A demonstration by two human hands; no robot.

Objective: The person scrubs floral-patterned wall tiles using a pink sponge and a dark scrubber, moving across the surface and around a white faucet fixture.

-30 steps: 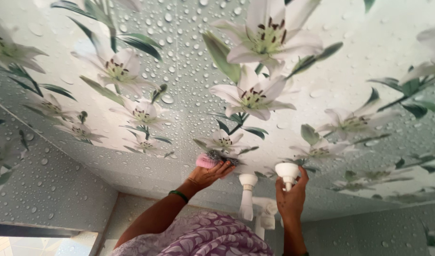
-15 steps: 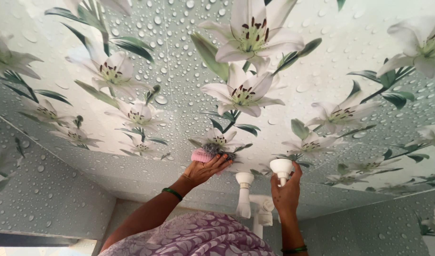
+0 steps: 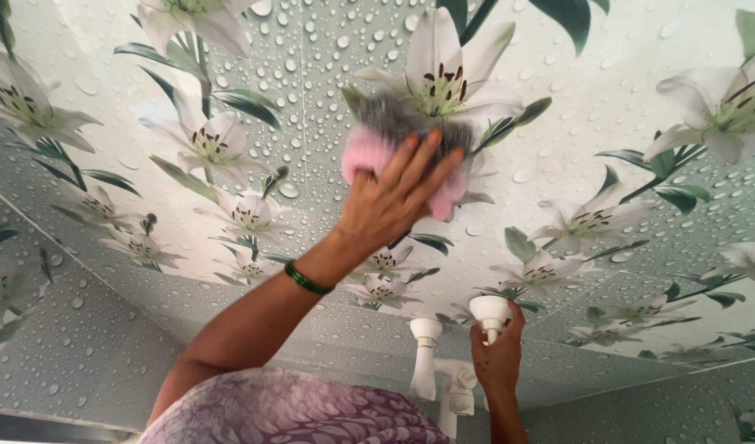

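My left hand (image 3: 394, 197) presses a pink and grey scrubbing pad (image 3: 366, 144) flat against the flower-printed panel (image 3: 558, 99) overhead, over a large white lily. A green bangle sits on that wrist. My right hand (image 3: 497, 358) grips the neck of a white bulb holder (image 3: 488, 311) low in the view. A second white holder (image 3: 425, 353) stands just left of it, on the same white fitting.
The panels carry white lilies, green leaves and water-drop print. A seam (image 3: 302, 123) runs down the panel left of the pad. A plainer drop-printed wall (image 3: 81, 329) meets it at the left and bottom. My purple patterned sleeve (image 3: 287, 411) fills the lower middle.
My left hand has swept the pad from near the white holders up across the panel toward me. My right hand has stayed on the holder.
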